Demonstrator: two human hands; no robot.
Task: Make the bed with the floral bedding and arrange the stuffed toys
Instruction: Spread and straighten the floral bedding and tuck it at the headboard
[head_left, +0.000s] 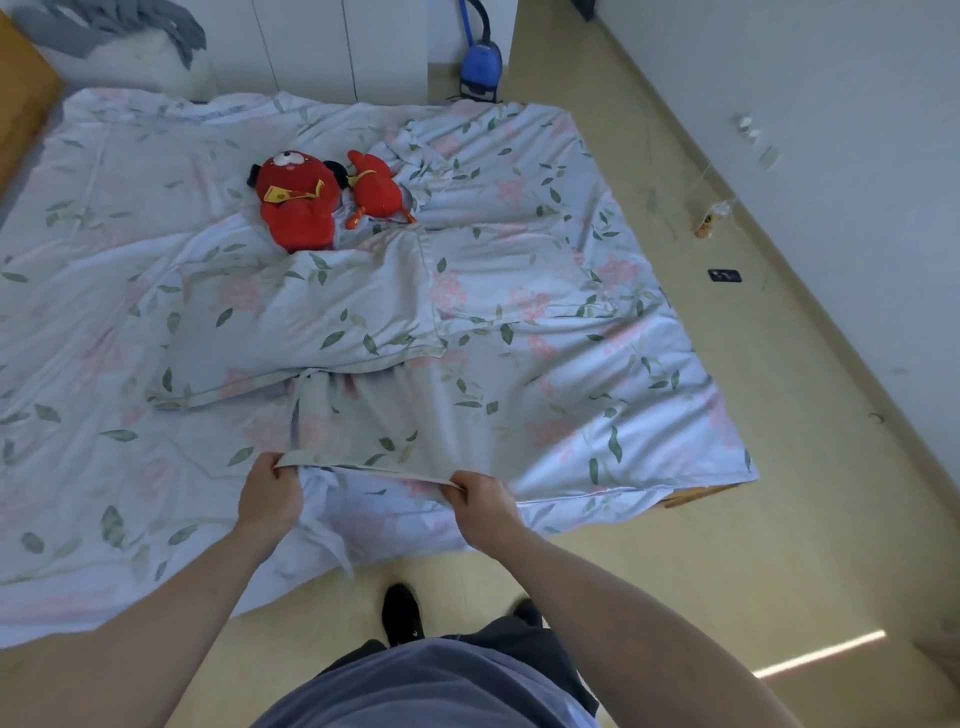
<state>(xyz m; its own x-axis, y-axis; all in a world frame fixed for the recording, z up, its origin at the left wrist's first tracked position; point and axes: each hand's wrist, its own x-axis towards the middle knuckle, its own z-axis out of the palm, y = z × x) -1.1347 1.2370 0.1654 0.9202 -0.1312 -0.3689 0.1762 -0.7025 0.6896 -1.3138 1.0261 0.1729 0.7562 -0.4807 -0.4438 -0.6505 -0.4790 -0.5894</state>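
Both hands are on the floral cover (545, 322) at the near edge of the bed (696, 496). The left hand (272, 493) pinches the raised hem of the cover, and the right hand (485, 501) grips the same hem a little further along, so the strip of fabric runs taut between them, lifted off the bed. Beyond that hem a floral pillow (306, 322) lies flat on the bed, tilted, its near edge just past the lifted fabric. Further up the bed from the pillow sit two red stuffed toys side by side: the bigger toy (296, 200) with a round face and black ears, and the smaller toy (376, 189) touching it, partly tucked against a fold of the cover. Past the far end of the bed stands a blue vacuum cleaner (480, 65) by the wall. A dark phone (723, 275) lies on the floor beside the bed.
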